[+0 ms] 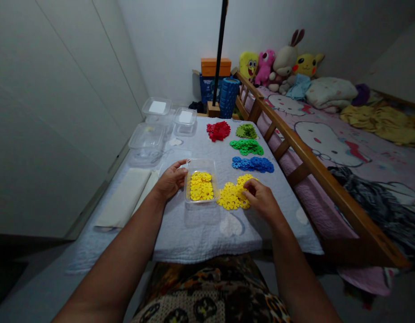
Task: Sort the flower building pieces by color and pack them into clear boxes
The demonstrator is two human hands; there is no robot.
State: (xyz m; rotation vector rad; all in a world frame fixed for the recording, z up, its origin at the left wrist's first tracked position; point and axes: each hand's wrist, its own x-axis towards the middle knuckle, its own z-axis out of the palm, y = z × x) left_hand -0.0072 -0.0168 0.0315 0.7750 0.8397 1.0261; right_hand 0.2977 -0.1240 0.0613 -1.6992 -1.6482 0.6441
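Observation:
My left hand (173,180) grips the left wall of a clear plastic container (201,164), its thumb and fingers at the rim. Inside the container lie several yellow flower-shaped discs (201,186). To the right, on the cloth, spreads a loose pile of yellow flower-shaped discs (230,196). My right hand (259,197) is at the right side of this pile, fingers curled and closed on yellow discs; how many is hidden. Beyond it lie separate piles of blue discs (253,164), green discs (247,146), olive-green discs (246,131) and red discs (218,130).
Clear containers (147,137) stand at the table's back left, some with white labels. A folded cream cloth (123,197) lies at the left. A wooden bed rail (295,139) runs along the right side. A black pole (220,54) rises behind the table.

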